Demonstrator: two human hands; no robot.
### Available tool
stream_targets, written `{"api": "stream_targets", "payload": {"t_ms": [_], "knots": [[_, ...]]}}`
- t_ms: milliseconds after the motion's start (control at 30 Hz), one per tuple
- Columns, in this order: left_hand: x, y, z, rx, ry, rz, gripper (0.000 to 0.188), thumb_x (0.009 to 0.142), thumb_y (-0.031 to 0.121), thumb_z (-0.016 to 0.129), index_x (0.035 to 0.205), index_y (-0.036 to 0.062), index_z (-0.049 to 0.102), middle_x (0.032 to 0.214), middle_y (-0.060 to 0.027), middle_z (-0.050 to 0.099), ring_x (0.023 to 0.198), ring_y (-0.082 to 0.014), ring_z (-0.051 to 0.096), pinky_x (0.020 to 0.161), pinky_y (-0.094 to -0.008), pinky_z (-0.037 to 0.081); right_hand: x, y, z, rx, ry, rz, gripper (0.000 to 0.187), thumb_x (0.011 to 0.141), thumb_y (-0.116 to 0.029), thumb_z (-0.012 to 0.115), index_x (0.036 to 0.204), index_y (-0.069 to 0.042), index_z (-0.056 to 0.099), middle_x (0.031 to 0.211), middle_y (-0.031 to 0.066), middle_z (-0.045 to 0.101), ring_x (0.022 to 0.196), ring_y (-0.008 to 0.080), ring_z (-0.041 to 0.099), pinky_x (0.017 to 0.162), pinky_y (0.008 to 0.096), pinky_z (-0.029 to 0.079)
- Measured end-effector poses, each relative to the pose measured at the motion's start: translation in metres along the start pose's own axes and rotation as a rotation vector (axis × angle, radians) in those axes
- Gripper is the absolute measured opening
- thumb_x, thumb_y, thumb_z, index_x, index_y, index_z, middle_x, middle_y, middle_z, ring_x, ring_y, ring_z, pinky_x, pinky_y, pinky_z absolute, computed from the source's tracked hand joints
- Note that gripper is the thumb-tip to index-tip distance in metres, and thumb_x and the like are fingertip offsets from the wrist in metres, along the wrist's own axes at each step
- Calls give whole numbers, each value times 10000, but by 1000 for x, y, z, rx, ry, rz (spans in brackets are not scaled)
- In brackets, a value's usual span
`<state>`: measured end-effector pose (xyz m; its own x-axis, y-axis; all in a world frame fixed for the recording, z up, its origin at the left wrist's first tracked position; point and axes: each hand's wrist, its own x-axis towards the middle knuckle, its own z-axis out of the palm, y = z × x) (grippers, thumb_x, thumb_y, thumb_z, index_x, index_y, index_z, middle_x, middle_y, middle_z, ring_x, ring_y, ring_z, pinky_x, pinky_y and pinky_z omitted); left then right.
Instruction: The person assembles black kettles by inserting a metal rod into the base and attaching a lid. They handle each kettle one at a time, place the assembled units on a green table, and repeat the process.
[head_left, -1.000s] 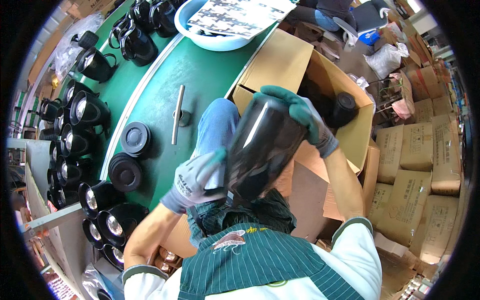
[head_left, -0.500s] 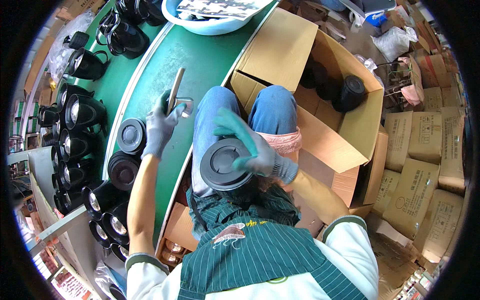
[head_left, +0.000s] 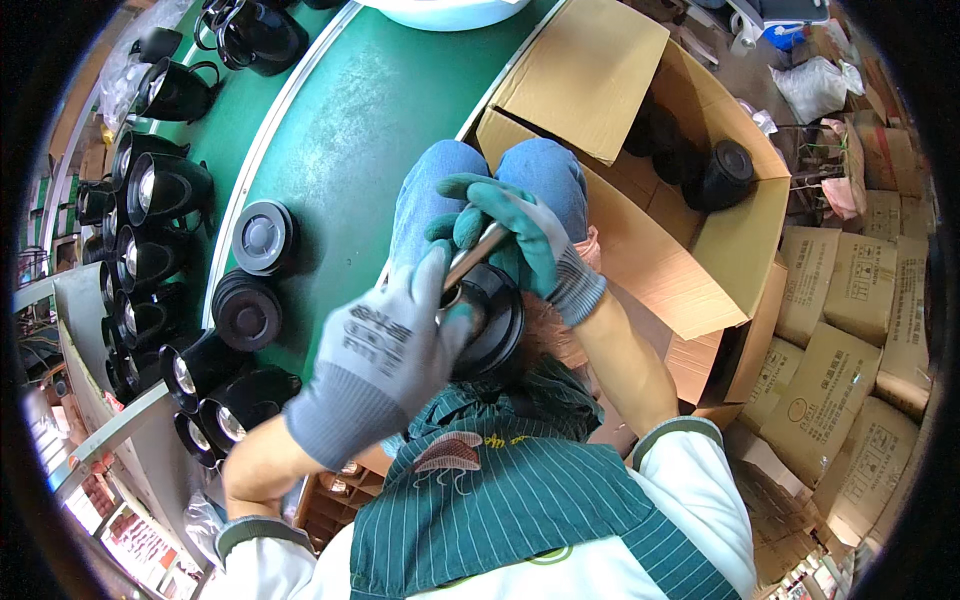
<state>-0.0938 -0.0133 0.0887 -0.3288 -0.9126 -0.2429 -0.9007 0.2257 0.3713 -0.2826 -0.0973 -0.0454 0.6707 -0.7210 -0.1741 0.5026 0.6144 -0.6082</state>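
A black round lamp housing (head_left: 497,330) rests on my lap, its open face toward me. My right hand (head_left: 525,245), in a green glove, grips its far rim. My left hand (head_left: 385,350), in a grey glove, holds a short metal tool (head_left: 472,256) against the top of the housing. The tool's upper end lies under the fingers of my right hand. Both hands are close together over my jeans-clad knees.
A green conveyor belt (head_left: 350,130) runs to my left, with two stacks of black round caps (head_left: 260,235) near its edge. Several black lamp housings (head_left: 160,190) line its far side. An open cardboard box (head_left: 700,250) holding black parts stands at my right, with stacked cartons (head_left: 840,330) beyond it.
My left hand took the metal tool from the belt and brought it to the housing. My right hand lowered the housing onto my lap and shifted to its far rim.
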Motion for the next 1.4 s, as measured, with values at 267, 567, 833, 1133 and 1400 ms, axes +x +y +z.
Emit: {"api": "stream_targets", "payload": {"t_ms": [267, 567, 833, 1133, 1400], "knots": [[2, -37, 25, -384, 207, 112, 331, 1050, 307, 537, 1217, 62, 683, 870, -186, 726, 786, -359, 730, 722, -439, 564, -60, 16, 2, -96, -44, -257, 505, 1020, -300, 647, 1343, 87, 622, 1240, 209, 717, 1037, 203, 728, 930, 344, 597], [45, -73, 36, -715, 105, 325, 519, 1132, 349, 358, 1329, -46, 632, 1118, -182, 729, 938, -256, 709, 921, -359, 549, -71, -2, 23, -420, -397, -436, 415, 973, -351, 599, 658, -91, 672, 759, 49, 664, 911, 312, 638, 1083, 535, 442], [139, -49, 76, -689, 190, 716, 346, 1078, 314, 479, 1135, 61, 709, 913, -148, 724, 876, -296, 696, 801, -367, 539, -61, -7, 100, -1413, -769, -450, 332, 815, -363, 715, 616, -120, 608, 622, 27, 527, 687, 238, 577, 805, 454, 493], [156, -49, 91, -728, 285, 695, 403, 1047, 390, 524, 1137, 47, 716, 1001, -143, 744, 859, -264, 719, 825, -366, 563, -18, 18, 124, -1530, -728, -429, 483, 916, -590, 614, 723, -148, 632, 652, 56, 575, 612, 249, 558, 592, 438, 439], [54, -32, -17, 83, -139, 94, 635, 856, 547, 809, 1156, -5, 710, 829, -185, 752, 764, -310, 766, 718, -421, 615, -31, -1, 88, -664, -523, -619, 536, 1016, -465, 467, 1088, -6, 734, 1029, 172, 734, 993, 328, 702, 927, 481, 545]]}}
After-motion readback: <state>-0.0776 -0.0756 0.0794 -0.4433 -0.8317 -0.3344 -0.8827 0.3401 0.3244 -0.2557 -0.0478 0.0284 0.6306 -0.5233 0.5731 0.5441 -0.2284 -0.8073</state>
